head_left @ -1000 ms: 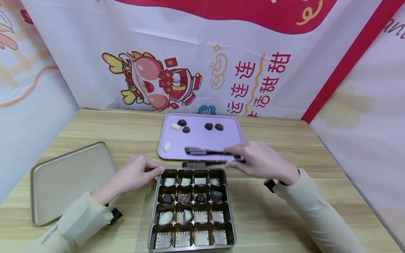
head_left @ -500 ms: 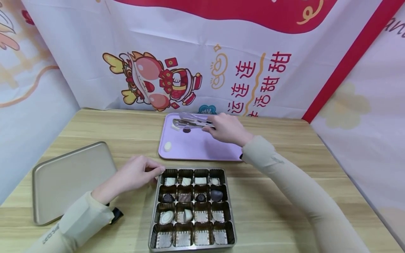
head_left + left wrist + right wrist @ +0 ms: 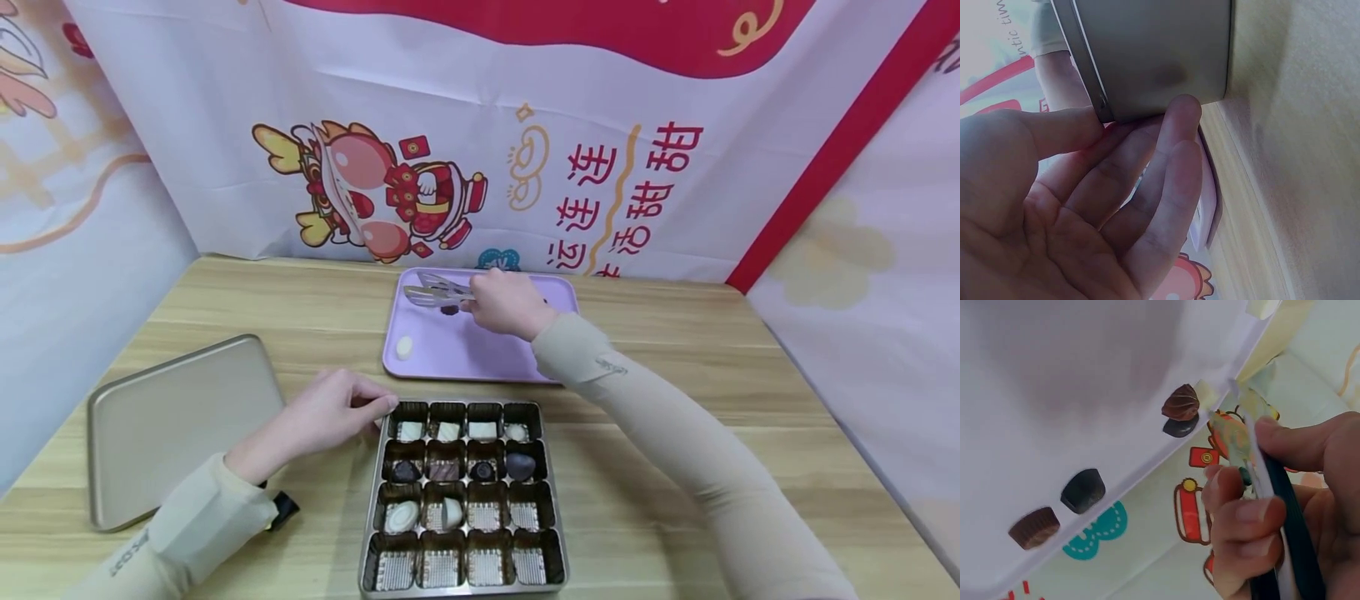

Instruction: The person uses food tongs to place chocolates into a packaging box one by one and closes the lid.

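Observation:
My right hand [image 3: 506, 302] grips serving tongs [image 3: 435, 293] with dark handles, over the back left of a lilac tray [image 3: 480, 358]. In the right wrist view, the tongs' tips stand apart close to a white chocolate [image 3: 1207, 395], beside a ridged brown chocolate [image 3: 1181, 403] and a black one [image 3: 1181, 425]. An oval white chocolate [image 3: 404, 347] lies at the tray's left. My left hand [image 3: 333, 412] holds the back left corner of a metal chocolate box [image 3: 462, 590], thumb at the rim, fingers along its side. White and dark chocolates sit in its compartments.
A flat metal lid [image 3: 183, 429] lies on the wooden table [image 3: 637, 500] at the left. Behind the tray hangs a printed cloth [image 3: 480, 75]. Two more chocolates, one black [image 3: 1083, 490] and one brown [image 3: 1035, 528], rest near the tray's back edge.
My right hand has carried the tongs from in front of the tray, forward and left, to the chocolates at its back left. My left hand stays at the box's corner.

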The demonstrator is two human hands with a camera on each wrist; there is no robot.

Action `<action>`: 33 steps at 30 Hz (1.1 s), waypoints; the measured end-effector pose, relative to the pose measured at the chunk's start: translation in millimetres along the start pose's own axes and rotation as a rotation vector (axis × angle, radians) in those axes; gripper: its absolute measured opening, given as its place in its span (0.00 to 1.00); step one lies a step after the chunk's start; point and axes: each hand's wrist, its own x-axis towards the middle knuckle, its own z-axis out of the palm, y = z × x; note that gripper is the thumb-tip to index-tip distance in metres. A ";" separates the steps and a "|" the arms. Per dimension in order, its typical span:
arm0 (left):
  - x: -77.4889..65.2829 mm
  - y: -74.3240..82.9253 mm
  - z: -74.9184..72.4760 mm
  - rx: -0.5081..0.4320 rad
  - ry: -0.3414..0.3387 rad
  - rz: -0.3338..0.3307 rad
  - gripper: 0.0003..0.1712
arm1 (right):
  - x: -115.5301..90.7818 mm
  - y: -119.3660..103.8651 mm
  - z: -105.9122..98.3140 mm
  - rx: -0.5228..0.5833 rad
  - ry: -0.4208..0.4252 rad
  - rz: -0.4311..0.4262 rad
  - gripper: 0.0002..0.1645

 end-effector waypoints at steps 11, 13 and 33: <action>0.2 -0.2 -1.2 -0.005 -0.009 0.006 0.10 | -2.3 -1.2 -0.2 -0.028 0.018 0.030 0.17; 0.4 -0.3 -1.0 -0.003 -0.008 0.007 0.10 | -2.5 -0.5 0.5 -0.026 0.017 0.039 0.17; -0.8 0.8 -2.7 -0.001 -0.021 -0.009 0.11 | -3.1 -3.4 8.2 0.046 -0.041 0.082 0.16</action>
